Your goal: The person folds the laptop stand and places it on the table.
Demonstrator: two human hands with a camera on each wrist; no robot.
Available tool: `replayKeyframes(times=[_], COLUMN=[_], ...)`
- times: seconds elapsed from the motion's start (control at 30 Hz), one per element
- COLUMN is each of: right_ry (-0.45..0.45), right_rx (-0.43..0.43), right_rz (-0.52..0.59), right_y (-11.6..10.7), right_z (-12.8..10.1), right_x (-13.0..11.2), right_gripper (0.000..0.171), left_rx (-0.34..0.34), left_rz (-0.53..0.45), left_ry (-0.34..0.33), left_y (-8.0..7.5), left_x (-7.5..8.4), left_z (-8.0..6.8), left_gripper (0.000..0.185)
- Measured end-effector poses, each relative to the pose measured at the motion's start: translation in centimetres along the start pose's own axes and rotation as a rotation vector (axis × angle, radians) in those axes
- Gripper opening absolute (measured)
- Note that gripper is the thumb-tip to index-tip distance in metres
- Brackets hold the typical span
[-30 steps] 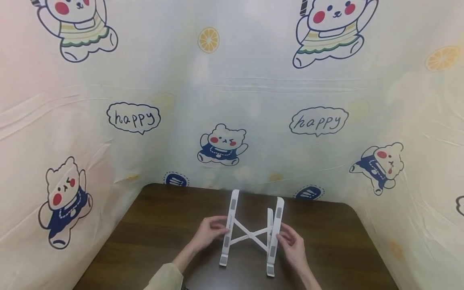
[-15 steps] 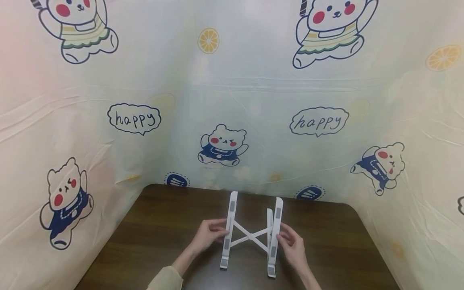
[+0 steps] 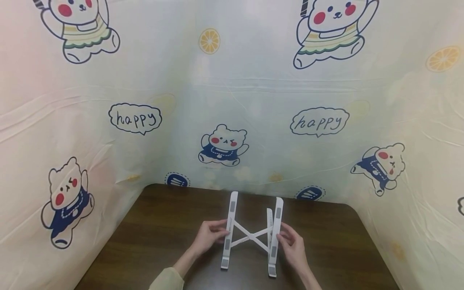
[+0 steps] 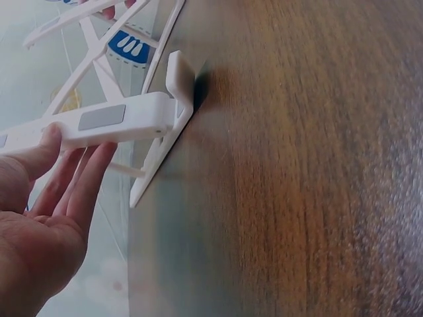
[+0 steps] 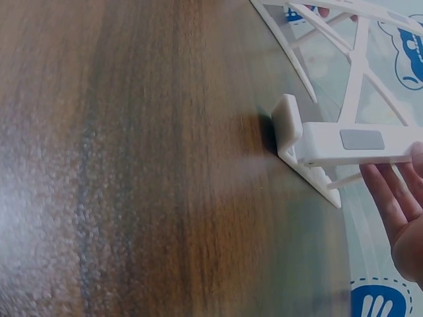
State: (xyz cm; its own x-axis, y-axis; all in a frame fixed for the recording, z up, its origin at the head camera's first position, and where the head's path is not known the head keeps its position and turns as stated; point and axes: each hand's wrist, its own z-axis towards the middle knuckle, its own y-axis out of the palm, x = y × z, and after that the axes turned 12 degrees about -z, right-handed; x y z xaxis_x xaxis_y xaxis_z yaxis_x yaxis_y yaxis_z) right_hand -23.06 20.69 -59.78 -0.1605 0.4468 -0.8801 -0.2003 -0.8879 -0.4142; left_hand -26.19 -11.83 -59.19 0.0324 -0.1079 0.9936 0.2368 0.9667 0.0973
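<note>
A white foldable laptop stand (image 3: 251,237) stands unfolded on the brown table, its two long arms joined by crossed struts. Grey pads line the tops of the arms, and each front end has a raised lip. My left hand (image 3: 207,238) pinches the left arm of the stand from outside; in the left wrist view the thumb lies on top and the fingers (image 4: 89,191) underneath. On the opposite side my right hand (image 3: 295,247) pinches the right arm, fingers (image 5: 386,195) below it in the right wrist view. Most of the right thumb is cut off there.
The dark wood-grain table (image 3: 163,213) has rounded far corners. Behind and on both sides hangs a pale curtain (image 3: 250,104) printed with bears, orange slices and the word "happy". A light sleeve (image 3: 168,280) covers the left forearm.
The left arm of the stand has shifted very slightly toward me, the left hand with it. Both hands keep their hold, and the right one has hardly moved.
</note>
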Motion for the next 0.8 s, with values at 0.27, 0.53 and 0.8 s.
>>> replayKeyframes(times=[0.27, 0.53, 0.8], right_ry=[0.008, 0.031, 0.066], right_rx=[0.009, 0.005, 0.007], right_rz=[-0.009, -0.032, -0.039], right_y=[0.05, 0.0, 0.02], right_z=[0.19, 0.25, -0.01], right_x=[-0.24, -0.49, -0.57], right_gripper=[0.042, 0.042, 0.043], left_rx=[0.029, 0.04, 0.035], left_rz=[0.009, 0.001, -0.006], left_ry=[0.017, 0.019, 0.008], left_y=[0.3, 0.37, 0.59], left_x=[-0.1, -0.23, -0.51], left_z=[0.24, 0.31, 0.07], left_gripper=[0.047, 0.046, 0.047])
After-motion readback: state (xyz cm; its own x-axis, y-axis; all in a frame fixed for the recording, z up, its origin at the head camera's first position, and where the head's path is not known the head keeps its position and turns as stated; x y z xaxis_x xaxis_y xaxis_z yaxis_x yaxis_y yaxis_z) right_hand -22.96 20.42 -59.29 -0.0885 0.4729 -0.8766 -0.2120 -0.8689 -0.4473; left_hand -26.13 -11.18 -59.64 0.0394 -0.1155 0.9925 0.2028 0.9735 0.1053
